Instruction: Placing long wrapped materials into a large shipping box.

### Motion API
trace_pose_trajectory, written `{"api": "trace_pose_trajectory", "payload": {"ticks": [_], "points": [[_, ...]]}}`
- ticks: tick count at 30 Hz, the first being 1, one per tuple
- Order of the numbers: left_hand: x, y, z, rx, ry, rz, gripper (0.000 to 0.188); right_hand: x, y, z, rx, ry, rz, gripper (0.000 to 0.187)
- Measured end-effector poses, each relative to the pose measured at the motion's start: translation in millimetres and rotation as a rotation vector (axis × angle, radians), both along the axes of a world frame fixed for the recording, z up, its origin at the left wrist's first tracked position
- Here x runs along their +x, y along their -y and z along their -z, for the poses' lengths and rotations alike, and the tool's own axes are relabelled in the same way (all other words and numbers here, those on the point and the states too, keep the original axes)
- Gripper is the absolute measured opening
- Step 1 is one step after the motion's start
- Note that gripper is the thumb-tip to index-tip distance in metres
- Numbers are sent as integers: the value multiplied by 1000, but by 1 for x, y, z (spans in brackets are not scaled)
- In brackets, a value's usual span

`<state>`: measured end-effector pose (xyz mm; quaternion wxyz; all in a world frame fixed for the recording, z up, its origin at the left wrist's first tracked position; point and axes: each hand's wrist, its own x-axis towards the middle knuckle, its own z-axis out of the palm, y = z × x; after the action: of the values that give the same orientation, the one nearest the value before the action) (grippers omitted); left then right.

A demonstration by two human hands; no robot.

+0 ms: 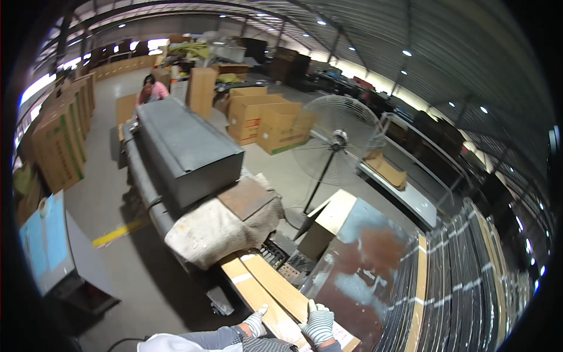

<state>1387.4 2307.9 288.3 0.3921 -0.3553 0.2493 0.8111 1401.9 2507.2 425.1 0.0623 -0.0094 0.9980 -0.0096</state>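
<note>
Two long, narrow cardboard cartons (pixel 263 290) lie side by side in front of me, their far ends against a cloth-covered support (pixel 202 233). My left hand (pixel 256 321), in a striped knit glove, is closed on the outer edge of the left carton. In a matching glove, my right hand (pixel 319 324) grips the right carton (pixel 284 288) near its close end, thumb and fingers over its top. Undersides of both cartons are hidden. Beyond the cloth, a large dark grey metal cabinet (pixel 190 144) lies lengthwise on a conveyor (pixel 139 167).
Right of the cartons is a worn brown-and-blue tabletop (pixel 375 252), beside stacked wrapped dark panels (pixel 463 281). A pedestal fan (pixel 339 139) stands behind. Another grey cabinet (pixel 82 264) stands left. Open boxes (pixel 258 120) sit farther back. A person in pink (pixel 153 91) is at the conveyor's far end.
</note>
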Motion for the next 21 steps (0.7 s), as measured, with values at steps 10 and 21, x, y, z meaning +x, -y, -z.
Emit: {"api": "trace_pose_trajectory", "payload": {"ticks": [10,21], "points": [[-52,13,44,155,-134,-223,60,-42,14,-25,-12,-171,-139,74],[-111,-70,128,-110,-14,-62,52,34,-99,-61,-122,-432,368,64]]}}
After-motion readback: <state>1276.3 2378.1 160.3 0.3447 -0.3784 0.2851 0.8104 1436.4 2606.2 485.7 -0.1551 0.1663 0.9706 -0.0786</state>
